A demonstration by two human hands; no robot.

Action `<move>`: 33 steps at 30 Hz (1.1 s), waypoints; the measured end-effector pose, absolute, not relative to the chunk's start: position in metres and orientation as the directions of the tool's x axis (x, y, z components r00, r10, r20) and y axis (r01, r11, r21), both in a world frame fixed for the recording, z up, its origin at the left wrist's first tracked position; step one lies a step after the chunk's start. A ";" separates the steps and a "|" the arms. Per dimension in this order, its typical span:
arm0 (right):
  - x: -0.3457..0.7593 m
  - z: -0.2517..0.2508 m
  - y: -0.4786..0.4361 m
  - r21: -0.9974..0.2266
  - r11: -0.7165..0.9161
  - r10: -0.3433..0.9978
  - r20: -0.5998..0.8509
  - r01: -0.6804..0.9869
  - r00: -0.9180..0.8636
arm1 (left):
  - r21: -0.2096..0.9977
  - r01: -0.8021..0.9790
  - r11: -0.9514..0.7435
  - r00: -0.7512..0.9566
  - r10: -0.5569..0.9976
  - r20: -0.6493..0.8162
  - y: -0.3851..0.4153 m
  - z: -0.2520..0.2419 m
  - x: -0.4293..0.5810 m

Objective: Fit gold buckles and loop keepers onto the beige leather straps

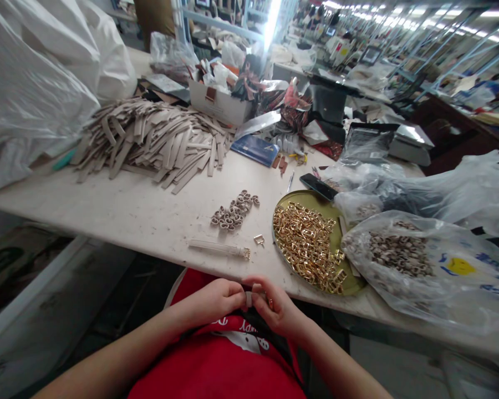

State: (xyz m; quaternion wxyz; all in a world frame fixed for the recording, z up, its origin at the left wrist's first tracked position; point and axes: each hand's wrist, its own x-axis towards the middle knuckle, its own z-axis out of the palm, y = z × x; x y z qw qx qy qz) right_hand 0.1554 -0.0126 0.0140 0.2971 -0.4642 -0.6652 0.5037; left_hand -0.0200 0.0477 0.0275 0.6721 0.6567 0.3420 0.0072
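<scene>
Left hand (216, 302) and right hand (276, 309) pinch a strap loop (248, 299), fingers (238, 297) closed tight; probably best kept square; gold buckles (307, 249) at two o'clock.

Looks forward and down from head height, across the near edge of the surface (149, 216). Sits close above the left hand (216, 302) and right hand (276, 310), low at bottom centre. Takes in the surface at mid-range, workshop rows (399, 33) far off along the top, bent by a wide lens.
</scene>
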 end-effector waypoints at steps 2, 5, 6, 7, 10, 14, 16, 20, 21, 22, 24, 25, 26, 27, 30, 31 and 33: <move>0.154 0.011 -0.014 -0.971 0.010 0.936 -0.075 0.240 -0.344 | 0.888 0.440 0.135 0.761 0.468 -0.449 0.048 0.027 -0.018; 0.150 0.006 -0.018 -0.983 -0.076 0.974 -0.110 0.169 -0.199 | 0.890 0.443 0.112 0.773 0.455 -0.442 0.047 0.032 -0.020; 0.149 0.006 -0.019 -0.983 -0.089 0.978 -0.117 0.163 -0.172 | 0.888 0.447 0.103 0.772 0.458 -0.441 0.047 0.034 -0.020; 0.148 0.006 -0.020 -0.983 -0.095 0.978 -0.122 0.160 -0.168 | 0.885 0.456 0.092 0.766 0.467 -0.442 0.046 0.036 -0.021; 0.146 0.011 -0.022 -0.988 -0.079 0.970 -0.106 0.132 -0.217 | 0.878 0.475 0.055 0.737 0.521 -0.431 0.042 0.039 -0.020; 0.144 0.017 -0.022 -0.991 -0.044 0.972 -0.071 0.122 -0.226 | 0.883 0.466 0.047 0.721 0.558 -0.410 0.035 0.039 -0.018; 0.144 0.019 -0.022 -0.991 -0.020 0.968 -0.052 0.132 -0.247 | 0.882 0.460 0.097 0.723 0.536 -0.436 0.032 0.041 -0.019; 0.145 0.017 -0.027 -0.982 0.045 0.953 -0.013 0.183 -0.304 | 0.877 0.453 0.160 0.723 0.509 -0.466 0.025 0.045 -0.019; 0.145 0.017 -0.028 -0.976 0.058 0.950 -0.011 0.211 -0.312 | 0.879 0.450 0.158 0.726 0.508 -0.463 0.023 0.046 -0.019; 0.145 0.016 -0.029 -0.967 0.072 0.948 -0.010 0.245 -0.319 | 0.879 0.451 0.152 0.730 0.504 -0.462 0.022 0.046 -0.018; 0.146 0.016 -0.031 -0.945 0.101 0.941 -0.011 0.311 -0.338 | 0.873 0.473 0.119 0.729 0.503 -0.464 0.020 0.049 -0.018; 0.147 0.016 -0.031 -0.933 0.115 0.938 -0.011 0.340 -0.347 | 0.866 0.494 0.078 0.723 0.517 -0.459 0.019 0.051 -0.018; 0.147 0.017 -0.032 -0.923 0.126 0.938 -0.009 0.364 -0.347 | 0.855 0.519 0.021 0.713 0.541 -0.446 0.020 0.053 -0.019; 0.148 0.017 -0.032 -0.913 0.134 0.942 -0.004 0.384 -0.336 | 0.839 0.543 -0.045 0.705 0.567 -0.426 0.021 0.055 -0.020; 0.149 0.016 -0.030 -0.906 0.144 0.958 0.027 0.399 -0.284 | 0.766 0.602 -0.224 0.701 0.609 -0.372 0.027 0.059 -0.024; 0.148 0.015 -0.028 -0.913 0.143 0.963 0.038 0.382 -0.269 | 0.746 0.609 -0.269 0.708 0.608 -0.359 0.030 0.058 -0.024; 0.145 0.009 -0.021 -0.932 0.124 0.970 0.041 0.341 -0.240 | 0.709 0.612 -0.350 0.723 0.610 -0.324 0.038 0.053 -0.023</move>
